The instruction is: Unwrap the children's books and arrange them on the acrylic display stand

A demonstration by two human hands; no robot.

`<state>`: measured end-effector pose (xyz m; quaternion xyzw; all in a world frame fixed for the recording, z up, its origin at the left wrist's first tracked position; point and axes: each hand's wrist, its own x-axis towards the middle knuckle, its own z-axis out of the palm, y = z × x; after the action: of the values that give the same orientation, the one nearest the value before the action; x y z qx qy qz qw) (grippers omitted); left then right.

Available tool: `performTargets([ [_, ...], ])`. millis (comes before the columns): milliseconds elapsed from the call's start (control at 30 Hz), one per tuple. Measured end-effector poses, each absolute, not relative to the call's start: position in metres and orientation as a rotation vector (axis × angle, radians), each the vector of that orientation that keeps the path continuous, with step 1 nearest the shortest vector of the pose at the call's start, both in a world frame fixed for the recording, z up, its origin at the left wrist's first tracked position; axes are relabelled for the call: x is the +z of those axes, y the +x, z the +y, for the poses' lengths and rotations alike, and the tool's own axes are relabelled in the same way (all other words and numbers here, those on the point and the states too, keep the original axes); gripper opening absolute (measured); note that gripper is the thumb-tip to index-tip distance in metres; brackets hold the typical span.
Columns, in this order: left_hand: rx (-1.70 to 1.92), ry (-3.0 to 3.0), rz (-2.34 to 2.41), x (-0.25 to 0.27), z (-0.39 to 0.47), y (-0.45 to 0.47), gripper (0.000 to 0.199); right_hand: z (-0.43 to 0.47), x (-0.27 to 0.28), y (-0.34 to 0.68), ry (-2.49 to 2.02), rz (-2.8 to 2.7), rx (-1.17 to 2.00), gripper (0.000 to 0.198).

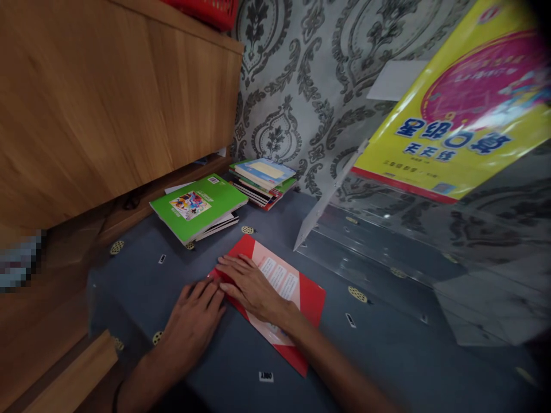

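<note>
1. Ref.: clock dirs. as seen in head view, 12 = top of view, taken from R hand unless noted.
2. Right hand [256, 289]: palm down, flat on red-and-white booklet [282, 278]; fingers extended, near one another, thumb side twd. 8. Not clamped on anything.
3. Left hand [193, 321]: at 8, just beside R hand; fingers bent & close together, tips at booklet's L edge. Whether they pinch that edge: cannot tell, undersides hidden. Dark band at wrist.
4. Booklet posn.: lies flat on blue-grey table cover [228, 361], partly under R hand & forearm. Printed panel shows at approx. 2, red end at 3, lower red corner at 5 past forearm. From L hand, bulk of booklet at 2 to 3.
5. Green book [196, 206]: betw. 10 & 11, apart from both hands, on top of other papers/bks.
6. Book stack [264, 175]: at 12, beyond booklet, near green book; light-blue cover uppermost.
7. Yellow book [447, 115]: at 2, well apart, at clear plastic stand; exact support unclear.
8. Surrounds: wooden cabinet [129, 103] at 10; red basket [210, 11] betw. 11 & 12, top edge of view; patterned wallpaper [279, 132] behind.
</note>
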<state>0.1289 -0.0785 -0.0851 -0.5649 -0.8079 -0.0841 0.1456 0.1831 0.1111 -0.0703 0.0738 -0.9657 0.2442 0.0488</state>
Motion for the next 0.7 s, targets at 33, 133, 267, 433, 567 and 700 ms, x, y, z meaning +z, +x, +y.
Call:
performTargets([
  [33, -0.228, -1.639, -2.356, -0.081, -0.077, 0.128, 0.03, 0.111, -0.071, 0.183, 0.184, -2.94, 0.73, 0.046],
  [133, -0.2, -1.669, -2.447, -0.072, -0.072, 0.121, 0.028, 0.111, -0.071, 0.183, 0.094, -2.918, 0.719, 0.044],
  [267, -0.209, -1.709, -2.495, -0.062, -0.06, 0.108, 0.025, 0.116, -0.073, 0.181, 0.11, -2.891, 0.755, 0.04],
  [433, -0.104, -1.749, -2.548, -0.051, -0.044, 0.098, 0.026, 0.126, -0.077, 0.176, 0.096, -2.878, 0.679, 0.038],
  [567, -0.019, -1.728, -2.542, -0.046, -0.034, 0.097, 0.023, 0.132, -0.079, 0.17, 0.015, -2.888, 0.584, 0.038],
  [700, -0.039, -1.735, -2.545, -0.045, -0.023, 0.09, 0.024, 0.135, -0.083, 0.167, 0.02, -2.821, 0.61, 0.036],
])
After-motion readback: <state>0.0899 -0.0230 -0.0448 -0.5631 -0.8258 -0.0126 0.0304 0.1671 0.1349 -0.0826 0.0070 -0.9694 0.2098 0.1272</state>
